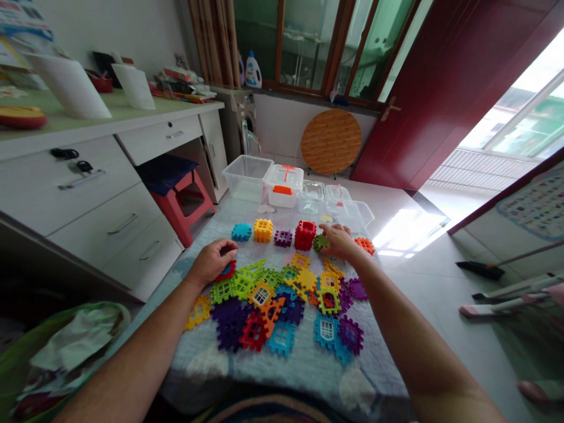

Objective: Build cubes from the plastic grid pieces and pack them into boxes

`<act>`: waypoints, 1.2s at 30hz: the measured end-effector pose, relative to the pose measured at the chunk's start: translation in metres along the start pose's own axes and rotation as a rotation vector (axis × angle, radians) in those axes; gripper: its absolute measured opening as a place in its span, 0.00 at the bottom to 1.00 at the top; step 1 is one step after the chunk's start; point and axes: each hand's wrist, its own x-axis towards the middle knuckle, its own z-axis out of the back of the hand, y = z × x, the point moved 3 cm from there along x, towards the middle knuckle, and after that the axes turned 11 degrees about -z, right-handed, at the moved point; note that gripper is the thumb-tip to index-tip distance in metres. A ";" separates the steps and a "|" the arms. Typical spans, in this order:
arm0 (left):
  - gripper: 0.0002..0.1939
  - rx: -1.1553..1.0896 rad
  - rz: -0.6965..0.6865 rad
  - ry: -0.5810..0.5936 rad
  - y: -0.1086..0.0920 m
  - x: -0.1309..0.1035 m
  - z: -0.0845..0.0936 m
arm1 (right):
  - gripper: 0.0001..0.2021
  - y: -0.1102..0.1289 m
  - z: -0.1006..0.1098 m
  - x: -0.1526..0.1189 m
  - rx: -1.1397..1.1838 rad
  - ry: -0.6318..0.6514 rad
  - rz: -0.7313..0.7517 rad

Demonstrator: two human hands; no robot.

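Cannot fully see the olive-green toothed plastic stack [321, 242], partly covered by the right hand [338, 241], or the red-and-blue plastic piece [226, 271] beside the left hand [215, 262]. Cannot read the pale wall chart [535, 202], blurred and cut off at right.

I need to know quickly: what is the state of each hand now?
Left hand: fingers curled near a red piece; grip cannot be told.
Right hand: at the green piece; firm grip cannot be told.

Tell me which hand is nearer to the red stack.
Right. The right hand is just right of the red stack, at the green pieces; the left hand is farther off, left of the yellow stack.
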 end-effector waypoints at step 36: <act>0.14 0.008 0.014 0.006 0.000 -0.001 0.000 | 0.07 0.068 -0.004 -0.090 0.388 -0.068 0.094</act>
